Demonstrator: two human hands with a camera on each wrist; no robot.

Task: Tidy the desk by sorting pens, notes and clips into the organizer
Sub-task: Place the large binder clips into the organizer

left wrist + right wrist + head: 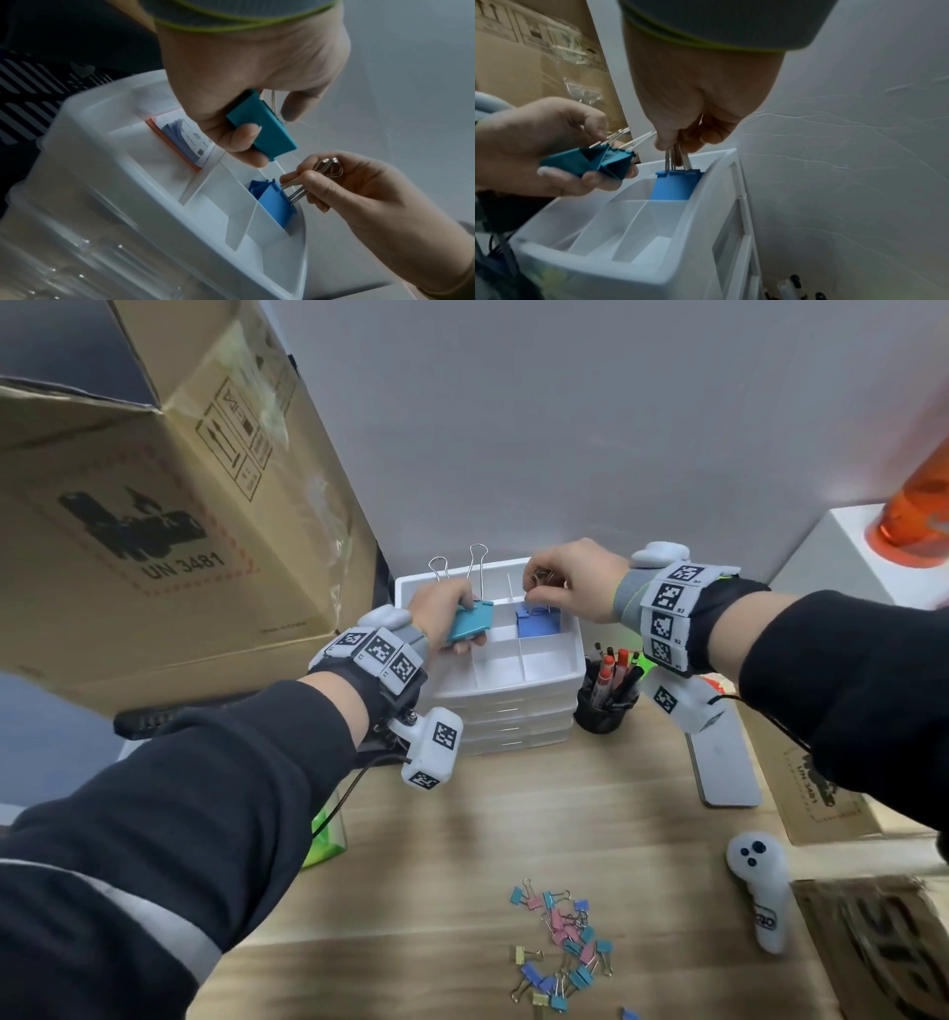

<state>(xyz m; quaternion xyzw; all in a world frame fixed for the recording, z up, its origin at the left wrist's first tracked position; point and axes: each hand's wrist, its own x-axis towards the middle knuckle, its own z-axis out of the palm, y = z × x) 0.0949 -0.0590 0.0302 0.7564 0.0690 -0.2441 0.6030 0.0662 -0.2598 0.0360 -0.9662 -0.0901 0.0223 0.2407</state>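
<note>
My left hand (452, 621) grips large teal binder clips (470, 621) (262, 125) (590, 162) over the left side of the white organizer (565, 690) (102, 182) (693, 233); their wire handles stick up. My right hand (554, 588) (321, 182) (680, 140) pinches the wire handles of large blue binder clips (534, 624) (275, 201) (675, 186), which stand in the organizer's back right compartment. A notes pad (185, 138) lies in the back left compartment. Several small coloured clips (565, 942) lie loose on the wooden desk near the front.
A black cup of pens (606, 695) stands right of the organizer. A big cardboard box (154, 505) looms at left. A white controller (760, 891), a grey slab (724, 767), an orange bottle (919, 505) and a green container (328, 834) are around.
</note>
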